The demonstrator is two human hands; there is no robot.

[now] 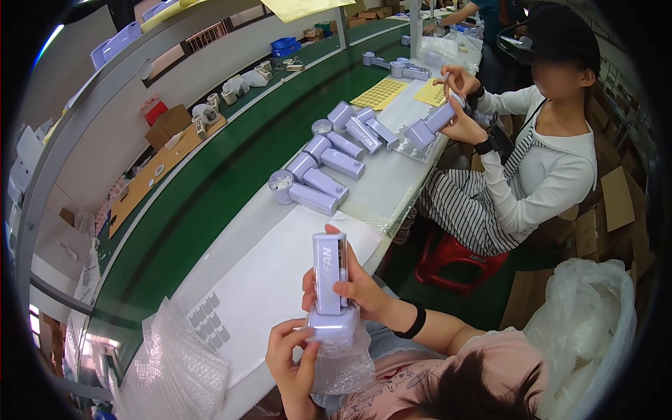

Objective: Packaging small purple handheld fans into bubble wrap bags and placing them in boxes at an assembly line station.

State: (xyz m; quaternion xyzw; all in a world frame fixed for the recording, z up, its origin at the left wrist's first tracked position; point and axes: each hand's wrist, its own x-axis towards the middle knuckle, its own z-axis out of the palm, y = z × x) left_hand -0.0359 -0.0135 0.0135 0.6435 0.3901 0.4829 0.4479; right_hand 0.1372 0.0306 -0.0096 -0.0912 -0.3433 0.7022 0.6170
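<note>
A lavender handheld fan [325,269] stands nearly upright between my hands, its handle uppermost and its head at the lower end. My right hand [362,283] is closed round the handle, with the thumb across its front. Lower down, my left hand [292,353] pinches at the fan's head and the rim of a clear bubble-wrap bag [343,371]. The bag covers the lower part of the head and hangs toward my lap. Some of my left fingertips are hidden behind the head.
Several lavender fans [315,164] lie in a row on the bench ahead. Flattened bubble-wrap bags [178,360] and a sheet with grey stickers [208,318] are at left. A green conveyor belt [210,203] runs alongside. At right a seated co-worker [546,140] holds another fan [428,126].
</note>
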